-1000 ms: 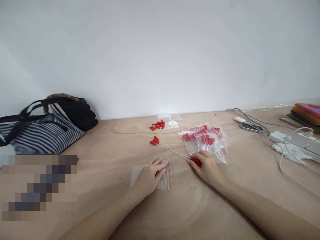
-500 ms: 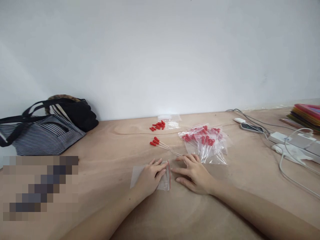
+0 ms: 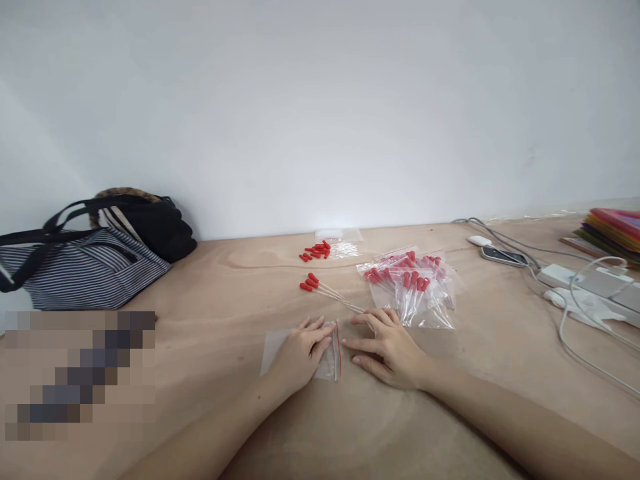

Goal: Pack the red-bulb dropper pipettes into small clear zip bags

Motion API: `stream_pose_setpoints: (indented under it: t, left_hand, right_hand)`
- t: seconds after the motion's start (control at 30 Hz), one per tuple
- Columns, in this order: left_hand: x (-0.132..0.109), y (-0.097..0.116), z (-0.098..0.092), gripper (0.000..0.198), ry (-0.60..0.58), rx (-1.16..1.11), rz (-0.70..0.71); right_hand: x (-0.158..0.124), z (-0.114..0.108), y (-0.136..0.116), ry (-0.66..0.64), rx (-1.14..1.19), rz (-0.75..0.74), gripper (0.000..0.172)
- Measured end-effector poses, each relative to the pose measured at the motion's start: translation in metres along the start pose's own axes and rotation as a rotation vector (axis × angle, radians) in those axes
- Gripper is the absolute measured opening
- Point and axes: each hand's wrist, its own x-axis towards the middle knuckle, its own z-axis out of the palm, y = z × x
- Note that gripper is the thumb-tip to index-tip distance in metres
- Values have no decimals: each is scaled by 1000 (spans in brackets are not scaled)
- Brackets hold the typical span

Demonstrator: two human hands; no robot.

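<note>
My left hand (image 3: 303, 350) lies palm down on a clear zip-lock bag (image 3: 273, 347), fingers stretched out and partly covering it. The bag lies flat, with its red-lined mouth on the right. Just beyond that mouth my right hand (image 3: 393, 350) rests on the table, fingers spread and holding nothing visible. Its upper fingers are by the thin ends of several droppers (image 3: 325, 292) with red rubber bulbs; whether they touch is hard to tell. Behind my right hand is a pile of clear bags (image 3: 440, 303) containing red-bulbed droppers.
Loose red rubber bulbs (image 3: 317, 251) and thin clear tubes (image 3: 344, 249) lie near the wall. A striped bag (image 3: 95, 273) stands at left, above a blurred-out patch. On the right are a power strip (image 3: 560, 275), cables, a dark device (image 3: 503, 256) and a colourful stack (image 3: 613, 230).
</note>
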Motion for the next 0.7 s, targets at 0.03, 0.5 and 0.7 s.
stream_pose_setpoints:
  t: [0.03, 0.5, 0.7]
  left_hand:
    - [0, 0, 0, 35, 1, 2, 1]
    - [0, 0, 1, 35, 43, 7, 35]
    - [0, 1, 1, 34, 61, -10, 17]
  right_hand:
    - [0, 0, 0, -6, -1, -2, 28]
    - [2, -1, -2, -56, 17, 16, 29]
    - [10, 3, -7, -111, 50, 5, 29]
